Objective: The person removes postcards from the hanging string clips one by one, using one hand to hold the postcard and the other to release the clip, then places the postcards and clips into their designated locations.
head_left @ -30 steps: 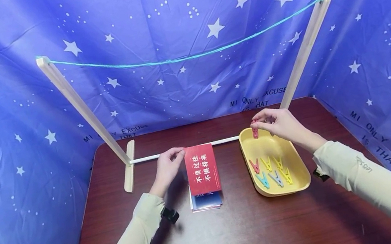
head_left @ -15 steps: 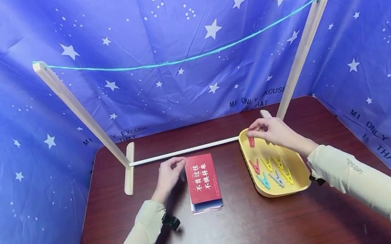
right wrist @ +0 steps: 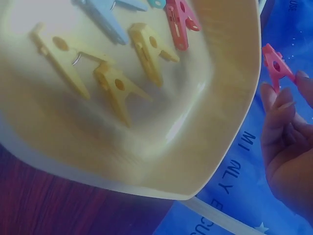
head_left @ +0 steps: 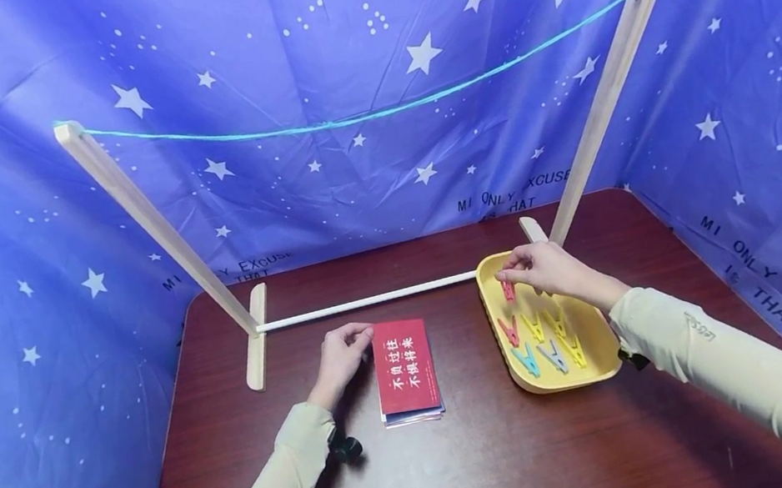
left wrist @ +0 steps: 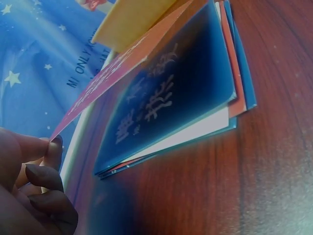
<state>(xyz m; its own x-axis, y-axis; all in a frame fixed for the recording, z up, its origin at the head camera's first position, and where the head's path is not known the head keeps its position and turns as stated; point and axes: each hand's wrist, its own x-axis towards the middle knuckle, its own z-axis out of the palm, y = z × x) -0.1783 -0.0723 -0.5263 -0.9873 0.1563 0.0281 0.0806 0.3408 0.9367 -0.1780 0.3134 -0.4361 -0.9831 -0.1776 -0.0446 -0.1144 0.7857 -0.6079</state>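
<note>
My left hand (head_left: pixel 336 360) pinches a corner of a red card (head_left: pixel 404 364) with white writing. In the left wrist view that card slants above a small stack of cards, with a dark blue card (left wrist: pixel 161 88) on top. My right hand (head_left: pixel 544 265) holds a red clothespin (right wrist: pixel 278 66) by its handle ends, between thumb and fingers, over the far end of a yellow tray (head_left: pixel 591 313). Inside the tray lie several clothespins: another red clothespin (head_left: pixel 509 332), a light blue clothespin (head_left: pixel 525 361), a grey-blue clothespin (head_left: pixel 551 357) and several yellow ones.
Behind the cards and tray stands a wooden frame, with a left post (head_left: pixel 154 229), a right post (head_left: pixel 602 111) and a white crossbar (head_left: pixel 369 301) low down. A sagging turquoise string (head_left: pixel 335 124) joins the post tops. Star-patterned blue cloth (head_left: pixel 298 30) surrounds the brown table (head_left: pixel 485 466).
The left hand has brought the red card nearer to me, so it covers more of the stack. My right hand has come slightly lower with the red clothespin, still over the tray.
</note>
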